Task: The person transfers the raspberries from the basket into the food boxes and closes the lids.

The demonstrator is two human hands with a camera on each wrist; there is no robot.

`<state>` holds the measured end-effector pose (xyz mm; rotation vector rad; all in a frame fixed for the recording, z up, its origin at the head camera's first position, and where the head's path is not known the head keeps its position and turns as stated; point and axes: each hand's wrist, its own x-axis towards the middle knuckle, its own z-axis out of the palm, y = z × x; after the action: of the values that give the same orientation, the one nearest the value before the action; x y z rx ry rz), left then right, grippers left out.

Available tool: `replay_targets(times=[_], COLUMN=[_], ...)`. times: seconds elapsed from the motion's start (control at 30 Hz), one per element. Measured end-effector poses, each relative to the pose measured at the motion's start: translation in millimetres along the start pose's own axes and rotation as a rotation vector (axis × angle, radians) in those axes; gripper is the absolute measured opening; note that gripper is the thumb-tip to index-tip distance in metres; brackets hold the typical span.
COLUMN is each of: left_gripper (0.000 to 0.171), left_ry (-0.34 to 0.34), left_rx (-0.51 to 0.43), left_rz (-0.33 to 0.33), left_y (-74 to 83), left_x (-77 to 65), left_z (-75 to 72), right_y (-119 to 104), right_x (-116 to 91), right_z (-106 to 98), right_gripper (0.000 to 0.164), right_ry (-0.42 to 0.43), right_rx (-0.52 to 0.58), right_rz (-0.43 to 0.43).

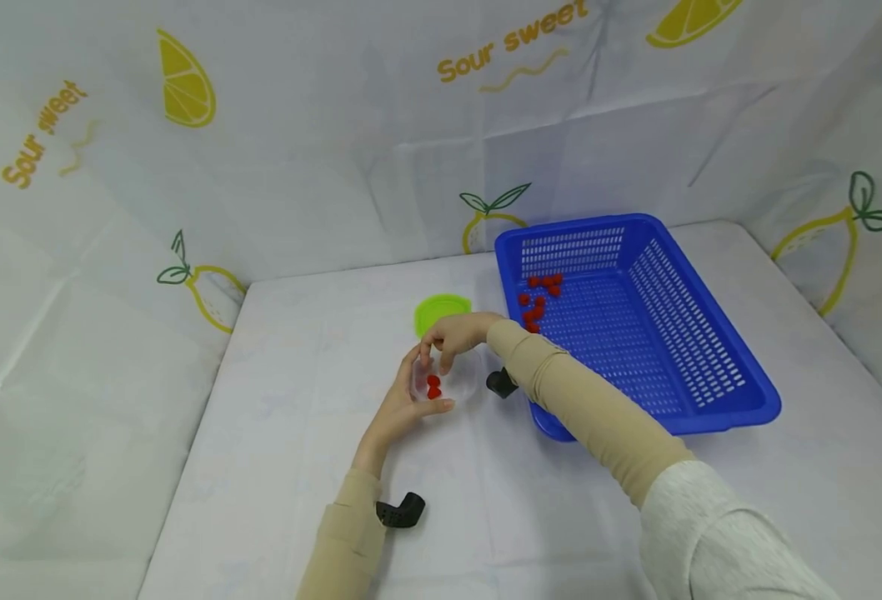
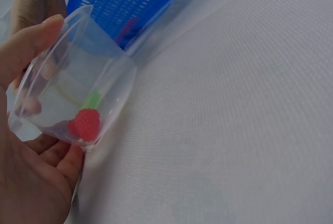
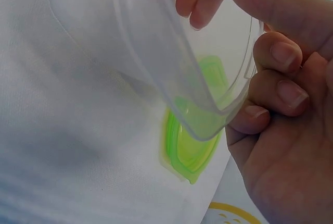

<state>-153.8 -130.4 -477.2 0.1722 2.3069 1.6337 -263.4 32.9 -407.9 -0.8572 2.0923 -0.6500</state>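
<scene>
**Left hand round the cup, right hand over its mouth**

Clear cup (image 2: 112, 57) low on the white tablecloth (image 1: 321, 400), in front of me; cannot tell whether its base sits flat. Two red raspberries (image 2: 86, 124) lie inside, down at the bottom

Blue basket (image 1: 684, 317) stands to the right, more red berries (image 1: 538, 312) gathered along its near-left side, probably so my right arm has only a short reach between basket and cup. Green lid (image 1: 438, 310) lies just beyond the cup, likely there to be out of the way

Left hand (image 1: 396, 408) part-curled, grasping the cup: thumb at the rim, fingers round the far side, I'd judge to steady so light a thing

Right hand (image 1: 459, 333) at the mouth, index pointing down, other fingers folded near the rim; cannot tell whether the tips pinch anything
</scene>
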Motion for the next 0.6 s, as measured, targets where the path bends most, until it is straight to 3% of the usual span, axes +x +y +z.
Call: replay_targets(times=[0.2, 0.5, 0.6], left_gripper=[0.098, 0.098, 0.098], left_ry=[-0.009, 0.038, 0.043], left_rx=[-0.001, 0.022, 0.028], left_rz=[0.004, 0.063, 0.052], left_y=[13.2, -10.4, -11.3], left_x=[-8.2, 3.7, 4.5], left_z=[-3.3, 2.7, 3.1], right_y=[-3, -2, -2], right_x=[-1, -2, -1], right_z=[0, 0, -2], right_gripper=[0.035, 0.033, 0.032], right_ry=[-0.018, -0.018, -0.023], right_rx=[0.027, 0.013, 0.013], right_rz=[0.000, -0.010, -0.006])
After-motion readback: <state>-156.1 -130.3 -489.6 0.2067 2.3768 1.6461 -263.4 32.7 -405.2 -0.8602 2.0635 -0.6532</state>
